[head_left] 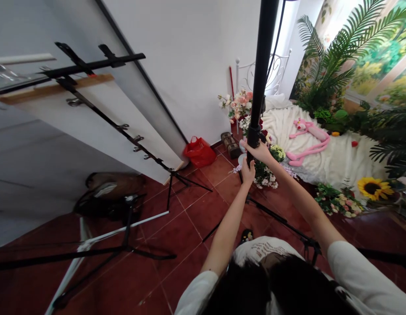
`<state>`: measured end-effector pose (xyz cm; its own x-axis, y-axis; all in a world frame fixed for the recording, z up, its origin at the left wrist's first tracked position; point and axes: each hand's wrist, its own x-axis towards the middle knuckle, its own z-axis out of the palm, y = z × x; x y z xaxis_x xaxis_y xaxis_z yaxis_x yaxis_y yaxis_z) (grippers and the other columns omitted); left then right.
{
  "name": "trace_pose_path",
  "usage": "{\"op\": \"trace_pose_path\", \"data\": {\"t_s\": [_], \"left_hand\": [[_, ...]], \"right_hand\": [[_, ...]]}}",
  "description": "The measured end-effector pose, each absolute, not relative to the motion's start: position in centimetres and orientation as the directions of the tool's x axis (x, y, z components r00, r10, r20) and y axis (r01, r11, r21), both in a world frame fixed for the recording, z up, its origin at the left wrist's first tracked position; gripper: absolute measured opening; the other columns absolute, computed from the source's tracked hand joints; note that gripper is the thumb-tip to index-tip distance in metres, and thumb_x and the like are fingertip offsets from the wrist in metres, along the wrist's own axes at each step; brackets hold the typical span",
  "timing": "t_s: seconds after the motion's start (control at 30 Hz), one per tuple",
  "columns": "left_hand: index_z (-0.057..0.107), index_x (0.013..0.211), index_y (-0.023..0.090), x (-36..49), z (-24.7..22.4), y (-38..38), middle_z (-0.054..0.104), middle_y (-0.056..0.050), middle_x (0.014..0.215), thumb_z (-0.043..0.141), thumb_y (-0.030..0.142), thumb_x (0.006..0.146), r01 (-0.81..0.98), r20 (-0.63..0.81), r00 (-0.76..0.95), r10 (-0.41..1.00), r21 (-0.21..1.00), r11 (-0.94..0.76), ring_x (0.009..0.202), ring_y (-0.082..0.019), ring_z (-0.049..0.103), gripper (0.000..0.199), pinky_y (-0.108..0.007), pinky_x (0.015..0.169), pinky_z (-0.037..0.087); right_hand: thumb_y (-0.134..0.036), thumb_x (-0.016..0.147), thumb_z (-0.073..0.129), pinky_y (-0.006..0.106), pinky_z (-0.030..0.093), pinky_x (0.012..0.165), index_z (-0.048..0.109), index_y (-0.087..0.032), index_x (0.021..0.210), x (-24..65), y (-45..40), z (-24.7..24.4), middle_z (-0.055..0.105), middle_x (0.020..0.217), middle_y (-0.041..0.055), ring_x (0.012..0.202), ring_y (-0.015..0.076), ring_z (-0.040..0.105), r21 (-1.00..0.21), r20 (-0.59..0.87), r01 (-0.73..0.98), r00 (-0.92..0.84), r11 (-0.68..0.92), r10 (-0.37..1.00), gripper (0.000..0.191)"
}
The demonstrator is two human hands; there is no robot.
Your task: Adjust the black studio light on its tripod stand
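Note:
A thick black pole (261,65) of a stand rises through the upper middle of the view. My left hand (248,171) is wrapped round its lower section. Just above it, my right hand (259,151) grips the pole at the black collar (254,136), with the fingers partly hidden behind it. Below my hands, the stand's black legs (268,209) spread over the red tiles. Pink and white flowers (240,105) stand behind the pole, and more blooms (266,179) lie close beside my hands.
White boards (124,118) clipped to a black stand lean at the left. A red bag (200,152) sits by the wall. White cloth (347,162) at the right holds a pink plush toy (316,133). Tripod legs (91,253) cross the floor at lower left; a sunflower (373,188) is at right.

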<state>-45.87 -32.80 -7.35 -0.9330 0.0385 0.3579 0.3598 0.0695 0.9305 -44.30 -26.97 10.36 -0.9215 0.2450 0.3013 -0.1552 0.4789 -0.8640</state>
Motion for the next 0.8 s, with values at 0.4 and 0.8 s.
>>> {"op": "trace_pose_path", "data": {"t_s": [0.4,0.8], "left_hand": [[0.058,0.098,0.019,-45.9,-6.7,-32.9,0.063,-0.005,0.081,0.039,0.060,0.094,0.365,0.363,-0.931,0.038,0.924,0.113,0.077,-0.019,0.062,0.046,-0.033,0.077,0.052],[0.056,0.115,0.018,-45.7,-6.8,-33.0,0.068,-0.010,0.093,0.041,0.062,0.093,0.359,0.357,-0.933,0.035,0.925,0.124,0.087,-0.021,0.066,0.051,-0.033,0.079,0.052]], "right_hand": [[-0.051,0.069,0.080,0.050,0.046,0.105,0.055,-0.015,0.128,-39.4,-20.5,1.8,0.063,0.127,0.0172,0.120,0.0341,0.060,-0.649,0.333,-0.363,-0.926,0.669,-0.178,0.074],[-0.051,0.093,0.052,0.045,0.042,0.109,0.047,-0.020,0.142,-41.9,-20.9,-1.6,0.062,0.134,0.0144,0.127,0.0264,0.058,-0.763,0.208,-0.168,-0.978,0.624,-0.009,0.058]]}}
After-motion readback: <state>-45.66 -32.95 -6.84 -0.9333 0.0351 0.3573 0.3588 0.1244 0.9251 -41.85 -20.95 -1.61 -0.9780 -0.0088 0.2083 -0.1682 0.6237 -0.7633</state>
